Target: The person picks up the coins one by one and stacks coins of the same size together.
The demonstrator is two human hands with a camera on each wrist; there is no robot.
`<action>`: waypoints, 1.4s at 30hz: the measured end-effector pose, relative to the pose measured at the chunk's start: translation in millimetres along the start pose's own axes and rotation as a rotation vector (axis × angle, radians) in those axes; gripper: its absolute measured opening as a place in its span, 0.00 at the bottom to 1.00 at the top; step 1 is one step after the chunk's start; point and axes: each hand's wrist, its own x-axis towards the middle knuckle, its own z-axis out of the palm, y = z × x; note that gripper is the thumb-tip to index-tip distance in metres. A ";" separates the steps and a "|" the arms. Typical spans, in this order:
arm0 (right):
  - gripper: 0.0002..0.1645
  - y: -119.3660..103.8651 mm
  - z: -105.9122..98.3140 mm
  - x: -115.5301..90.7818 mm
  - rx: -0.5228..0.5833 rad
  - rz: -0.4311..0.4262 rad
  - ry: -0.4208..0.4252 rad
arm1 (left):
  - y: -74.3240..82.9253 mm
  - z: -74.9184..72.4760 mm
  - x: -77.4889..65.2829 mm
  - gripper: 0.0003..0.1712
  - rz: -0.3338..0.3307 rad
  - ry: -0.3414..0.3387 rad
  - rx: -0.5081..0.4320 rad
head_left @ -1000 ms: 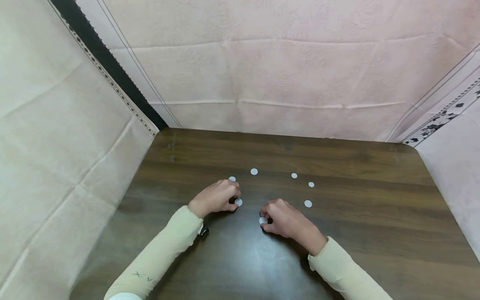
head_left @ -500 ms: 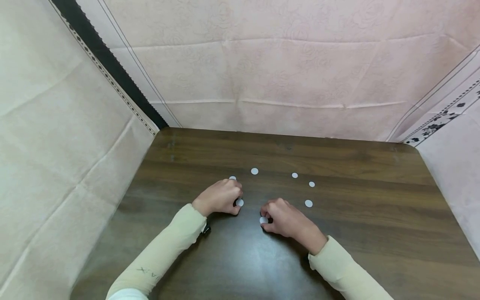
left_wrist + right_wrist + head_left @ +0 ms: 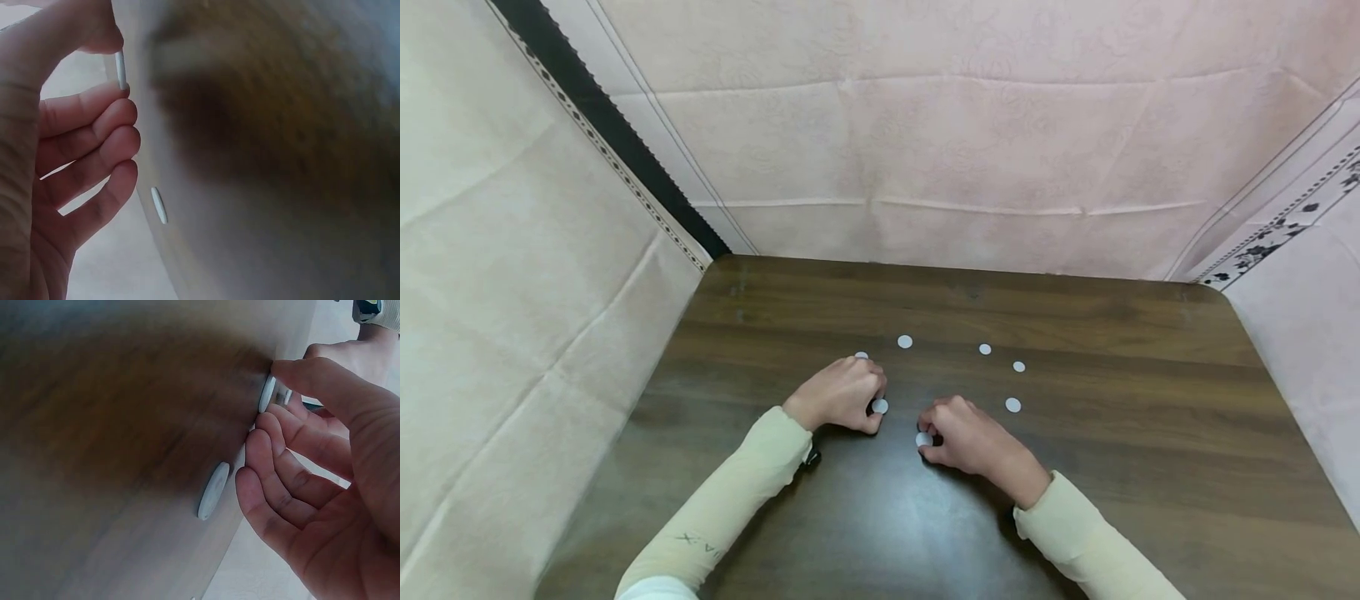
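Note:
In the head view my left hand (image 3: 838,394) is low over the wooden table, pinching a small white disc (image 3: 881,406) by its edges between thumb and index finger. The left wrist view shows this disc (image 3: 120,70) edge-on, the other fingers loosely curved below it. To the right and nearer the body, my right hand (image 3: 973,442) pinches a second white disc (image 3: 923,438) the same way. That disc (image 3: 267,394) appears close to the tabletop in the right wrist view. Behind the left knuckles, another disc (image 3: 862,356) is partly hidden.
Several more white discs lie spread in an arc, among them one at the back (image 3: 906,342) and one right of my right hand (image 3: 1012,405). The brown table (image 3: 1097,500) ends at a pale cloth hanging (image 3: 970,167) behind and on both sides.
My left hand has shifted slightly to the right with its disc, and its thumb has come a little nearer the body. My right hand stays in place; the head view moves slightly.

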 end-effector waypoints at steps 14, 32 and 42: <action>0.07 0.9 -0.6 1.4 0.013 0.001 -0.017 | 14.0 -11.1 -0.1 0.11 -0.001 0.029 -0.042; 0.08 2.3 -0.2 1.3 0.016 -0.031 0.027 | 35.3 -5.4 5.0 0.10 0.063 0.043 -0.080; 0.07 1.4 1.1 0.0 0.027 -0.035 0.042 | 45.0 1.3 6.1 0.11 0.036 0.058 -0.125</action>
